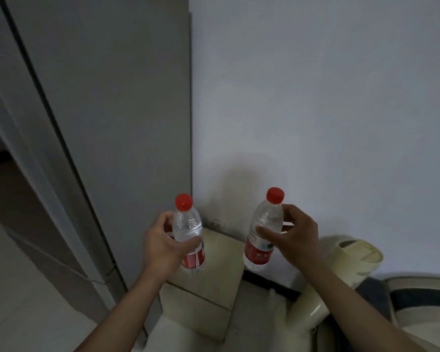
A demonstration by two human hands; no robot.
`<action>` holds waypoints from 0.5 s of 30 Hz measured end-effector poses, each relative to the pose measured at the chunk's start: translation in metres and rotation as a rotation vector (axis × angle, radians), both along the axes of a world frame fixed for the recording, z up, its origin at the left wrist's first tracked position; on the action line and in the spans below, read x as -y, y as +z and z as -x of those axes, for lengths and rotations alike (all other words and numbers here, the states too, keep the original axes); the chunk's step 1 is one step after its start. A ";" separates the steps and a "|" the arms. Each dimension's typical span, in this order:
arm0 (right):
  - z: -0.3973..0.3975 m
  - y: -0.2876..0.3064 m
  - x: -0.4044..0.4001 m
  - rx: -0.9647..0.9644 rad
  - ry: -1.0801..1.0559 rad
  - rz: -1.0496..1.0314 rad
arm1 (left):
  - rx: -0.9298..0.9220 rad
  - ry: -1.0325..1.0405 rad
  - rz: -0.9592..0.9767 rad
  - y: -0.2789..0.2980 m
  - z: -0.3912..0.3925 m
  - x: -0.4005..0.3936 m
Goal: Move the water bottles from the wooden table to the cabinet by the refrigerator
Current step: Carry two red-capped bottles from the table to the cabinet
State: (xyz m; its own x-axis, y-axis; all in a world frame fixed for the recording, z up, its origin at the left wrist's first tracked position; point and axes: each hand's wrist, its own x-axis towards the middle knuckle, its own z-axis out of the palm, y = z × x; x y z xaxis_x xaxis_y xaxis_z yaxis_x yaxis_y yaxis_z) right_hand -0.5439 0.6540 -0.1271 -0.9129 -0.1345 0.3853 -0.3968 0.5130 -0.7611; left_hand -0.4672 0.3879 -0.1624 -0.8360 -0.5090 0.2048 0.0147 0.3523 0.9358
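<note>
- At the far left, I see the tall grey refrigerator (99,123) filling that side of the head view, its side panel running down to the floor; a thin cable hangs along its lower edge.
- My left hand (163,243) is wrapped round the middle of the left water bottle (189,232), fingers curled behind it and thumb across the front. The bottle is upright, clear, with a red cap and a red label partly hidden by the palm.
- Below and between the two bottles sits the small pale cabinet (214,288), tucked just beside the refrigerator and against the white wall (315,97). The left bottle is held over its near left part; I cannot tell whether the base touches the top.
- A wall socket (217,224) shows low on the wall, just behind the cabinet.
- My right hand (294,241) pinches the right water bottle (263,232) at its upper body, thumb in front, fingers behind. This bottle tilts slightly, cap leaning right, and hangs over the cabinet's right edge.
- At the right, a cream-coloured appliance (351,260) stands on the floor near the cabinet.
</note>
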 end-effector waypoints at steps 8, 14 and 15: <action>0.091 -0.031 0.024 0.109 -0.005 0.014 | 0.066 -0.051 -0.044 -0.023 0.094 0.018; 0.179 -0.040 0.039 0.131 0.038 0.098 | 0.075 -0.069 0.011 -0.017 0.167 0.027; 0.193 -0.040 0.041 0.130 0.041 0.106 | 0.076 -0.076 0.015 -0.014 0.179 0.030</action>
